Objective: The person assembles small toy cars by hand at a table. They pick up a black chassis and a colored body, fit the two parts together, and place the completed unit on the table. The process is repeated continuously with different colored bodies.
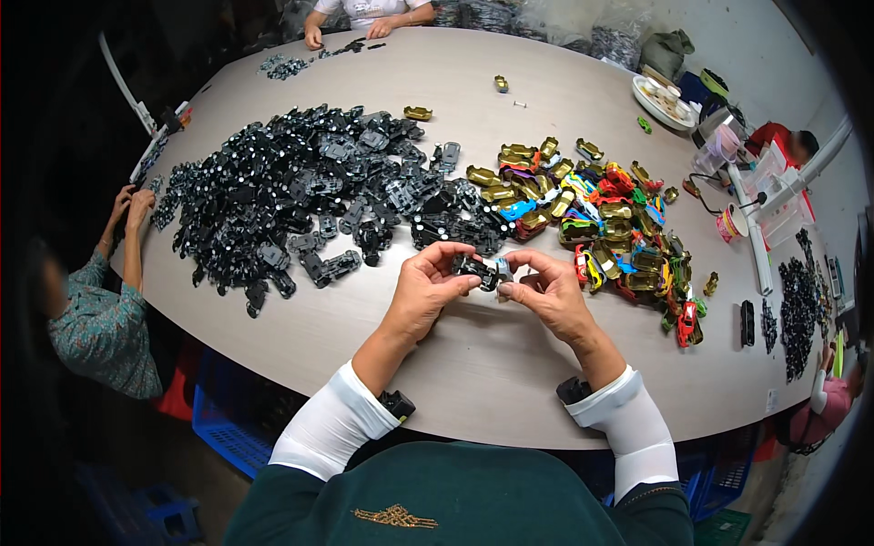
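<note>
Left hand (pixel 426 289) and right hand (pixel 546 289) both pinch one small black toy car chassis (pixel 475 268). Fingers hide most of it, and its details stay too small to tell.

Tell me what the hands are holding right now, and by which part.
Both hands pinch one small black toy-car chassis: left hand grips its left end, right hand its right end, above the table.
</note>
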`<state>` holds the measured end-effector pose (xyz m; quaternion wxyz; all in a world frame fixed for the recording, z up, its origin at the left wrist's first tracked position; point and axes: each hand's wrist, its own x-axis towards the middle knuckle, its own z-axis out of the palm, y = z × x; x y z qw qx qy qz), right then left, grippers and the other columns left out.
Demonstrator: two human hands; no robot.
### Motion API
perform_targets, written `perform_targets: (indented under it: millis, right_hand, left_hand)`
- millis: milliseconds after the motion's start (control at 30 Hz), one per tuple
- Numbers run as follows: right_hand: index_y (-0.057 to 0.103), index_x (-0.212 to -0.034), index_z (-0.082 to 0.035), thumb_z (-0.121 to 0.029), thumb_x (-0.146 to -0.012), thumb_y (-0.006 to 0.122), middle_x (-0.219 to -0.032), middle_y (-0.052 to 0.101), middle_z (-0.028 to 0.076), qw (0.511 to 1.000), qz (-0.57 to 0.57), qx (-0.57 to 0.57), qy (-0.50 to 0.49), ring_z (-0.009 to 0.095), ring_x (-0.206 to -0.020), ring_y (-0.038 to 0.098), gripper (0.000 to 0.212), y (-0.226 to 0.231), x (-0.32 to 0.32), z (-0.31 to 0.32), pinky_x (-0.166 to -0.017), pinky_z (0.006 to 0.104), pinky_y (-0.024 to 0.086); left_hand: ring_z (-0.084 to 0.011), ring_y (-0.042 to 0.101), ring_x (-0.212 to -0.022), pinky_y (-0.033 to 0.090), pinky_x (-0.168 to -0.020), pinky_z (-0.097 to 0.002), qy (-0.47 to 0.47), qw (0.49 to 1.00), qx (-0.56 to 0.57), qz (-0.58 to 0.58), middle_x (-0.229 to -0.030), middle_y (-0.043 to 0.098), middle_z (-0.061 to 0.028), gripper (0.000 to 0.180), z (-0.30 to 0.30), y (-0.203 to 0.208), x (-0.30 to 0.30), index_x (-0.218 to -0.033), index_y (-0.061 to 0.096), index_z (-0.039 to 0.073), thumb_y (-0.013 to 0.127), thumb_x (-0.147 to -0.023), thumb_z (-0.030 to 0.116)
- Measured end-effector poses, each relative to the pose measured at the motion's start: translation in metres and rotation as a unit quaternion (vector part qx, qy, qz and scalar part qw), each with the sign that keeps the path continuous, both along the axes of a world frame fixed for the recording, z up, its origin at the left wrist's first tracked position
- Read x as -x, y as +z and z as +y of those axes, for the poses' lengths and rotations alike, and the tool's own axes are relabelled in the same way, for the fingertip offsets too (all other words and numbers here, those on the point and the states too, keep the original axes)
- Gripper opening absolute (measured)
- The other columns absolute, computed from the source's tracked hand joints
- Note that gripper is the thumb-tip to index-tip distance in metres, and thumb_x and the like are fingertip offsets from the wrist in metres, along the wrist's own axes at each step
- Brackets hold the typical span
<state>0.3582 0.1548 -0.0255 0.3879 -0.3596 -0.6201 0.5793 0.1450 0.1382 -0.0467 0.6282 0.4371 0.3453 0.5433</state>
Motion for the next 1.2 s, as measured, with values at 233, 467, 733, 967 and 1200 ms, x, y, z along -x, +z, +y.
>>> perform_targets:
  millis: [233, 467, 733, 967, 1200]
  right_hand:
    - [0.061, -0.119, -0.005, -0.012, -0.087, 0.07, -0.088, 0.064, 0.002, 0.996, 0.046, 0.071, -0.019, 0.0, -0.059, 0.049, 0.034, 0.012, -0.001, -0.004, -0.044, 0.0152, 0.032]
    - [0.062, -0.118, -0.006, -0.01, -0.086, 0.07, -0.079, 0.068, 0.003, 0.99, 0.069, 0.117, 0.046, 0.0, -0.053, 0.044, 0.034, 0.029, -0.001, -0.008, -0.043, 0.0162, 0.029]
    - [0.061, -0.117, -0.002, 0.002, -0.08, 0.067, -0.094, 0.069, 0.012, 0.993, -0.058, -0.085, -0.064, 0.002, -0.054, 0.046, 0.039, 0.024, 0.013, -0.016, -0.046, 0.0193, 0.038]
    - [0.061, -0.118, -0.004, 0.001, -0.071, 0.067, -0.096, 0.068, 0.014, 0.948, -0.207, -0.232, -0.063, 0.018, -0.061, 0.06, 0.048, 0.025, 0.023, -0.026, -0.052, 0.028, 0.046]
    - [0.06, -0.116, 0.0, -0.004, -0.077, 0.069, -0.095, 0.067, 0.017, 0.942, -0.217, -0.235, -0.096, 0.026, -0.071, 0.065, 0.04, 0.023, 0.027, -0.027, -0.059, 0.0322, 0.051]
  left_hand:
    - [-0.0087, 0.062, -0.074, 0.054, -0.064, -0.021, 0.043, 0.999, 0.03, -0.013, -0.095, 0.063, -0.007, 0.029, -0.001, -0.005, 0.001, -0.11, 0.055, 0.001, 0.067, -0.084, -0.003]
    - [-0.0065, 0.059, -0.071, 0.05, -0.061, -0.0203, 0.021, 0.998, 0.03, 0.056, -0.091, 0.062, -0.004, 0.034, -0.002, -0.002, 0.005, -0.115, 0.053, 0.002, 0.065, -0.084, -0.005]
    - [-0.0063, 0.061, -0.085, 0.05, -0.071, -0.0198, 0.03, 0.997, -0.016, 0.072, -0.101, 0.068, -0.0068, 0.03, -0.01, 0.01, -0.005, -0.114, 0.059, 0.002, 0.064, -0.086, -0.004]
    - [-0.0113, 0.065, -0.085, 0.055, -0.076, -0.0243, 0.016, 0.997, 0.051, -0.053, -0.098, 0.069, -0.0098, 0.025, -0.006, 0.001, 0.0, -0.11, 0.064, -0.002, 0.068, -0.086, 0.0]
    - [-0.0129, 0.067, -0.083, 0.056, -0.075, -0.0265, 0.035, 0.999, 0.007, 0.036, -0.097, 0.07, -0.009, 0.02, -0.004, -0.015, -0.001, -0.107, 0.066, -0.004, 0.063, -0.088, -0.001]
